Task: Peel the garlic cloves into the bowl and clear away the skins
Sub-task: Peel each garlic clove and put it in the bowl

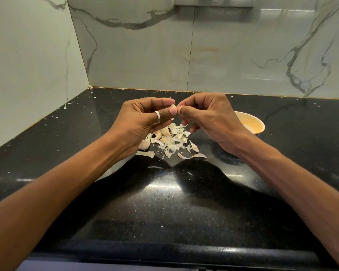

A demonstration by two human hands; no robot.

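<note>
My left hand (143, 120), with a ring on the thumb, and my right hand (209, 118) meet above the black counter. Between their fingertips they pinch a small garlic clove (173, 106), mostly hidden by the fingers. Right below the hands lies a heap of pale garlic skins (174, 141) mixed with a few unpeeled cloves (144, 144). A yellow bowl (256, 124) stands to the right, partly hidden behind my right hand; its contents do not show.
The black speckled counter (164, 202) runs into a corner of marble-patterned wall tiles (137, 55) at the back and left. Small skin flakes are scattered across the counter. Its rounded front edge (164, 249) is nearest me.
</note>
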